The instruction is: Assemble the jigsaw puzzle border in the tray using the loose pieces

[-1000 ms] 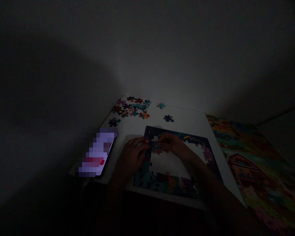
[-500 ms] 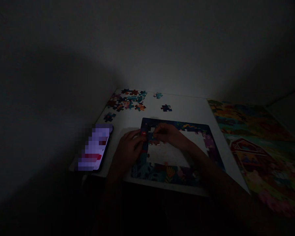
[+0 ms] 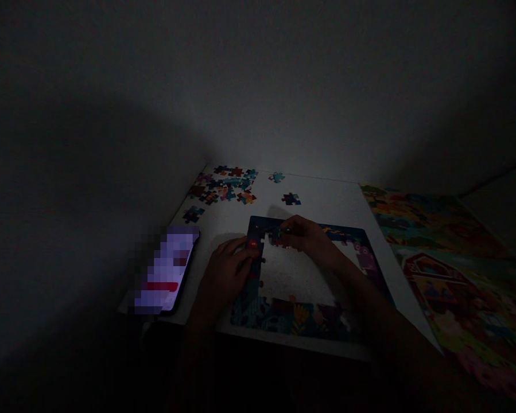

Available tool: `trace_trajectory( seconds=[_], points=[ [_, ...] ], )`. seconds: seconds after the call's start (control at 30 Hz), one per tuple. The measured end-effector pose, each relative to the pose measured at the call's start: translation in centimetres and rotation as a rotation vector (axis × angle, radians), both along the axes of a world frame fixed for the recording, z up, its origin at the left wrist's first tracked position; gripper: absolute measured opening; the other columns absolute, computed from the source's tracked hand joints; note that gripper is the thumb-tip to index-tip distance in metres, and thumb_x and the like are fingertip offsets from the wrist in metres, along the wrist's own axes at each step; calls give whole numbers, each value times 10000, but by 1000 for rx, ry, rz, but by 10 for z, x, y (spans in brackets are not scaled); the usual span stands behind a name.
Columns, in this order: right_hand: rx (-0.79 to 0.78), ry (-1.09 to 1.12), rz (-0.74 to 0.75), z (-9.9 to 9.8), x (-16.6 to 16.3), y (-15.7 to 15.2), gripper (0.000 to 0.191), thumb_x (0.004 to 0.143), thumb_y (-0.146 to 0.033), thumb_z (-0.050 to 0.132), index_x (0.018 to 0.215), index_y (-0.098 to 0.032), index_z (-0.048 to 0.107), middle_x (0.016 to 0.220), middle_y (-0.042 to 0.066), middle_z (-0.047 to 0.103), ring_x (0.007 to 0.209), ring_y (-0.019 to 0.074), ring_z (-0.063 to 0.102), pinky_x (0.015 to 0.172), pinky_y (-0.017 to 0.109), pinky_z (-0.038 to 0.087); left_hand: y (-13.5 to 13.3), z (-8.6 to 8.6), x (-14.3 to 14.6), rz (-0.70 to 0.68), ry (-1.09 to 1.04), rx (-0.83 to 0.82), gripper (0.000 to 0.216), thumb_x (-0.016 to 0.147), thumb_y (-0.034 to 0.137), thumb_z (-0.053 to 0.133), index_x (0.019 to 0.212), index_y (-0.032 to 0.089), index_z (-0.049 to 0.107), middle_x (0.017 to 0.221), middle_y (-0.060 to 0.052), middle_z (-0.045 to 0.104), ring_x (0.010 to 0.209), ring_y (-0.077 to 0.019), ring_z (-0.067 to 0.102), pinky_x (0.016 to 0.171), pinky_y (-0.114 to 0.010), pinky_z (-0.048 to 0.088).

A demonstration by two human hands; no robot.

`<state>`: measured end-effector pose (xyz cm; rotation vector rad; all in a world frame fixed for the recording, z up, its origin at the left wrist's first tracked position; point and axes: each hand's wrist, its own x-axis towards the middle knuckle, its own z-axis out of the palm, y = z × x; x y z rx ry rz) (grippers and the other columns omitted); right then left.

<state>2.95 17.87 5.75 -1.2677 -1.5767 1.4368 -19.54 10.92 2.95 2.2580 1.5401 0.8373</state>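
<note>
A partly filled jigsaw puzzle (image 3: 301,312) with a dark blue sea-picture border lies on the white table, its middle bare white. My right hand (image 3: 311,238) pinches a dark puzzle piece (image 3: 276,235) over the upper left of the puzzle; the fingers partly hide it. On the puzzle's left border, beside a red figure (image 3: 253,244), my left hand (image 3: 225,272) rests with fingers stretched and slightly apart. It holds nothing that I can see.
Several loose puzzle pieces (image 3: 223,186) are heaped at the table's back left. Single pieces lie nearby, including a dark blue one (image 3: 291,199) behind the puzzle. A lit phone (image 3: 165,272) lies at the left edge. A colourful farm picture (image 3: 438,275) covers the right side.
My right hand has moved slightly right along the puzzle's top border with the piece in its fingers. My left hand stays at the left border. The whole view has shifted slightly.
</note>
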Motion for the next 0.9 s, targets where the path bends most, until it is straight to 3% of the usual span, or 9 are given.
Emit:
trace_trajectory(
  seconds=[0.1,0.33,0.43,0.57,0.7,0.9],
  points=[
    [-3,8,-62,-1,0,3,266,675,-284,719,873,-196,565,695,-8,660,621,138,595,561,262,433,0,-1,0,5,-1,1,232,923,168,542,1063,264,701,1290,-47,604,1218,-233,512,1025,-450,429],
    [9,16,-35,-17,-6,3,247,723,-300,706,923,-192,608,742,13,693,655,157,636,630,298,509,-1,1,1,12,-2,-7,238,932,181,531,1083,285,683,1300,-24,596,1223,-227,508,1030,-476,427],
    [139,-110,-14,-20,-10,-1,209,789,-266,646,985,-195,629,807,28,691,730,172,645,700,329,525,-2,3,2,13,-7,-17,233,930,179,536,1077,273,690,1300,-34,599,1221,-232,509,1025,-459,431],
    [405,-390,4,-19,-14,-6,206,802,-229,664,1005,-204,674,1066,87,632,927,214,621,832,395,513,-3,5,2,16,-3,-27,239,932,176,534,1083,275,690,1302,-31,597,1225,-232,501,1023,-451,431],
    [453,-492,98,-18,-14,-10,309,798,-268,713,1098,-210,674,1221,122,540,1014,241,600,849,423,522,-2,5,2,16,-7,-21,226,930,183,541,1078,263,691,1294,-38,604,1207,-234,513,1011,-452,437],
    [484,-469,203,-20,-8,-12,482,776,-315,749,1225,-206,612,1250,125,514,1178,268,528,944,432,494,-2,6,2,12,-6,-27,223,932,185,538,1075,258,692,1293,-40,604,1210,-231,511,1021,-447,429]
  ],
)
